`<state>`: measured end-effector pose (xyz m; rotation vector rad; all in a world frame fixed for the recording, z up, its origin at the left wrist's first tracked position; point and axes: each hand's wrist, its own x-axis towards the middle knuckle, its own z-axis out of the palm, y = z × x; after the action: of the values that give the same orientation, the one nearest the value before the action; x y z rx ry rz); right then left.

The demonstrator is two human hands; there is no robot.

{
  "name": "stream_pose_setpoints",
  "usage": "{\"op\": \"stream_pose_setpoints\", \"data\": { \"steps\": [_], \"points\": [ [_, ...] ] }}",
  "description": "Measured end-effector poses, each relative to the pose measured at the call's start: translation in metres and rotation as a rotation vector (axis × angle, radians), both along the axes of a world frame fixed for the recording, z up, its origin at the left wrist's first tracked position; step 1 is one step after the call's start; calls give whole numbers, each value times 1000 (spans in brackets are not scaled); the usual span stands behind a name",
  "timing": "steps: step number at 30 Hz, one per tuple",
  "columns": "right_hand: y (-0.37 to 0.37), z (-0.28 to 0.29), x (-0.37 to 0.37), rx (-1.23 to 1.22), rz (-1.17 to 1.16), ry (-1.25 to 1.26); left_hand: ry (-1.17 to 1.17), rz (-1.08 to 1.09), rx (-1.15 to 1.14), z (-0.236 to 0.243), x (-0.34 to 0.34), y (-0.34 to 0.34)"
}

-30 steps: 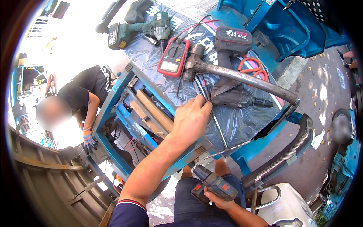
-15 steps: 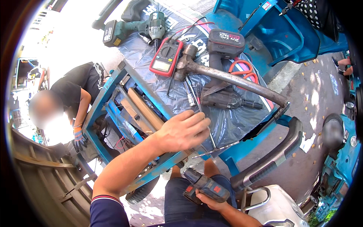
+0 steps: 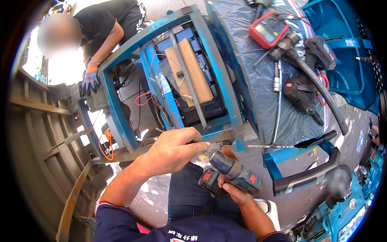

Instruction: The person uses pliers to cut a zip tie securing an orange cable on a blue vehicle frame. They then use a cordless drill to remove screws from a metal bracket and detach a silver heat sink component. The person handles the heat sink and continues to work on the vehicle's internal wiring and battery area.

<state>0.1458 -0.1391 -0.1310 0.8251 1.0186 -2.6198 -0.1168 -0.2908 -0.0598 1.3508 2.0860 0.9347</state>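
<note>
My right hand (image 3: 234,192) is wrapped round the grip of a dark cordless drill (image 3: 242,176), with its chuck pointing up and left. My left hand (image 3: 173,150) is closed in a pinch just beyond the chuck; whatever its fingertips hold is too small to make out. Past the left hand lies the blue metal frame (image 3: 219,68), with dark batteries (image 3: 217,108) inside it. Cardboard strips (image 3: 197,76) rest on the batteries, and a narrow metal bar (image 3: 186,74) runs over them.
On the plastic-covered seat to the right lie a red multimeter (image 3: 269,30), a hammer (image 3: 314,74) and a dark power tool (image 3: 301,94). A person's gloved hand (image 3: 91,77) touches the frame's far left. A rusty-edged panel (image 3: 44,105) stands left; a curved black handle (image 3: 308,172) sits right.
My view has swung left and down over the blue frame. My left hand has come from the seat's tools to beside the drill chuck, and the drill has been raised.
</note>
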Motion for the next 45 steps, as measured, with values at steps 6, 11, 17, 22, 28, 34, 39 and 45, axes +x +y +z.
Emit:
{"op": "stream_pose_setpoints", "data": {
  "steps": [6,11,17,22,28,34,39,45],
  "points": [
    [-50,-23,-22,108,231,37,-15,87,61,-18,-6,-92],
    [-72,-24,-40,49,370,-100,-69,51,11,-27,-14,-166],
    [-104,-23,-77,148,728,-203,-235,227,60,-47,4,-236],
    [-161,0,-128,292,858,-207,-138,497,-102,-85,32,-259],
    [-193,-5,-172,212,1001,-282,-37,698,-169,-92,31,-291],
    [-226,-3,-204,127,902,-359,16,824,-133,-108,23,-312],
    [-240,-9,-227,297,1074,-254,-61,830,-114,-117,24,-338],
    [-254,-20,-227,380,1109,-259,-53,892,-106,-124,23,-347]
  ]
}}
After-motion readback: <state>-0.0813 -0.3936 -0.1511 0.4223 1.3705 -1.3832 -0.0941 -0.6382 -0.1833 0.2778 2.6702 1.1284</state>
